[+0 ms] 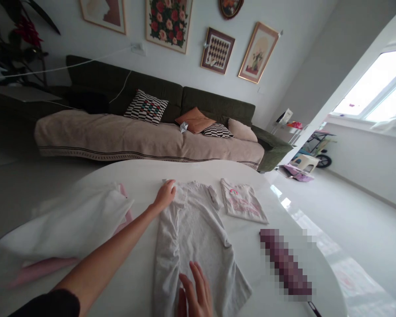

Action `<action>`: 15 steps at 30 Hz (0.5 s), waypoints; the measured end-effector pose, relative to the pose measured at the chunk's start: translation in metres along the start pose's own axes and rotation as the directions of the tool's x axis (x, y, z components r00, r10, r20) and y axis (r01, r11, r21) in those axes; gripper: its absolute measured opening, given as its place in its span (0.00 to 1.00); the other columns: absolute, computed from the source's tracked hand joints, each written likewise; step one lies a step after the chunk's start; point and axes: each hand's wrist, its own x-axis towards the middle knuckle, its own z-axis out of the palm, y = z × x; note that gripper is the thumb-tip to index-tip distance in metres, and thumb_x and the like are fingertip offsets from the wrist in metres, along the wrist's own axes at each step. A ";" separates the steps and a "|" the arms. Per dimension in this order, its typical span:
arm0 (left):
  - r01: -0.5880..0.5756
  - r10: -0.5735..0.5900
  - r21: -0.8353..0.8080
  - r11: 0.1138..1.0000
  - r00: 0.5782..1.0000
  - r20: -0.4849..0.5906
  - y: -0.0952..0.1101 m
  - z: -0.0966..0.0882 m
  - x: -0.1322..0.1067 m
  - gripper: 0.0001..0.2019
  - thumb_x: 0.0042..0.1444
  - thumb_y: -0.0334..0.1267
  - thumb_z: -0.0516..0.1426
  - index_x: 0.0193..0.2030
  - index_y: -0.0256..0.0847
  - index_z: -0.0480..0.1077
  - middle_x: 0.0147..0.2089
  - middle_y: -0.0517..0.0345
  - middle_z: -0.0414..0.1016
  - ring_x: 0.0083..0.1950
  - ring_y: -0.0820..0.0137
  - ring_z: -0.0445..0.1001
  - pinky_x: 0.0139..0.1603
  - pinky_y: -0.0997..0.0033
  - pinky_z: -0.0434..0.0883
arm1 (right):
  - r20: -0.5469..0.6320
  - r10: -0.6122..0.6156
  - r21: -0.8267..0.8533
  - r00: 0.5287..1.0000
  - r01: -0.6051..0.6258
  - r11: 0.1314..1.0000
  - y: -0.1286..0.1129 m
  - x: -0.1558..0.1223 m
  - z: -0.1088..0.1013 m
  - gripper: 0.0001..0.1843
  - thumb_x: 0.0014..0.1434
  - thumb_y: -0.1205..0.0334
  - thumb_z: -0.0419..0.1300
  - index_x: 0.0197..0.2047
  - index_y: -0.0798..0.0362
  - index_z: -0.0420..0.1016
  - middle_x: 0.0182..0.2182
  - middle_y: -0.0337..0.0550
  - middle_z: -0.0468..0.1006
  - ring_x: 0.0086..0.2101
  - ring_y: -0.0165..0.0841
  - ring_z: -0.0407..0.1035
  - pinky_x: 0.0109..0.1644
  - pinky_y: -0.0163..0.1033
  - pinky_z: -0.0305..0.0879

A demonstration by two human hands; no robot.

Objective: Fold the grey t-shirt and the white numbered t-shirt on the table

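Note:
A light grey short-sleeved garment (204, 233), like a long T-shirt or dress, lies spread on the white table with its neck at the far end. A lengthwise crease or fold runs down its left side. At the garment's upper left, by the sleeve, my left hand (165, 194) has its fingers closed on the cloth. My right hand (198, 293) is over the lower middle of the garment, fingers stretched and apart, holding nothing. Whether it touches the cloth is unclear. A folded pale T-shirt (242, 202) with pink print lies to the right of the neck.
White and pink cloth (75, 215) is heaped on the table's left. A pixelated dark reddish item (285, 262) lies on the right side of the white table (251, 268). Behind stands a green sofa (165, 83) with a beige cover and several cushions.

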 end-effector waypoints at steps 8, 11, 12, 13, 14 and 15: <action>-0.212 0.131 0.297 0.931 0.954 0.271 -0.019 0.028 -0.055 0.32 0.55 0.54 0.54 0.64 0.40 0.59 0.70 0.45 0.51 0.71 0.50 0.42 0.66 0.50 0.47 | 0.225 0.003 0.001 0.974 -0.003 1.000 -0.055 -0.013 0.037 0.38 0.49 0.54 0.64 0.63 0.47 0.60 0.63 0.46 0.58 0.61 0.56 0.52 0.58 0.61 0.59; -0.261 0.157 0.338 0.904 0.939 0.305 -0.023 0.024 -0.051 0.32 0.56 0.55 0.51 0.65 0.43 0.58 0.70 0.48 0.51 0.71 0.50 0.42 0.66 0.51 0.47 | 0.320 -0.137 0.120 0.938 0.103 0.987 -0.049 -0.008 0.020 0.37 0.46 0.54 0.67 0.60 0.43 0.65 0.60 0.46 0.64 0.58 0.56 0.58 0.53 0.58 0.65; -0.276 0.167 0.349 0.895 0.935 0.312 -0.024 0.023 -0.050 0.32 0.56 0.56 0.51 0.65 0.44 0.58 0.70 0.50 0.51 0.71 0.50 0.42 0.66 0.52 0.47 | 0.341 -0.177 0.189 0.923 0.117 0.975 -0.042 0.001 0.008 0.34 0.47 0.55 0.66 0.58 0.43 0.67 0.59 0.46 0.67 0.57 0.52 0.62 0.52 0.53 0.68; -0.290 0.176 0.360 0.887 0.932 0.318 -0.025 0.022 -0.049 0.32 0.56 0.57 0.50 0.65 0.45 0.57 0.70 0.51 0.51 0.71 0.51 0.42 0.66 0.53 0.47 | 0.357 -0.214 0.268 0.909 0.120 0.956 -0.032 0.016 -0.005 0.30 0.48 0.56 0.65 0.55 0.45 0.70 0.56 0.47 0.70 0.54 0.47 0.66 0.51 0.47 0.70; -0.301 0.183 0.371 0.878 0.929 0.321 -0.025 0.021 -0.049 0.32 0.57 0.57 0.50 0.65 0.46 0.57 0.70 0.52 0.51 0.71 0.52 0.42 0.66 0.53 0.47 | 0.341 -0.147 0.304 0.928 0.039 0.952 -0.019 0.035 -0.019 0.26 0.52 0.59 0.62 0.55 0.49 0.70 0.56 0.48 0.71 0.52 0.41 0.69 0.51 0.41 0.69; -0.309 0.188 0.383 0.871 0.928 0.322 -0.026 0.021 -0.049 0.32 0.57 0.57 0.49 0.65 0.46 0.56 0.70 0.52 0.51 0.71 0.52 0.42 0.66 0.53 0.47 | 0.312 -0.013 0.286 0.950 -0.081 0.955 -0.004 0.057 -0.032 0.22 0.55 0.61 0.58 0.55 0.50 0.70 0.54 0.47 0.73 0.52 0.37 0.70 0.54 0.40 0.67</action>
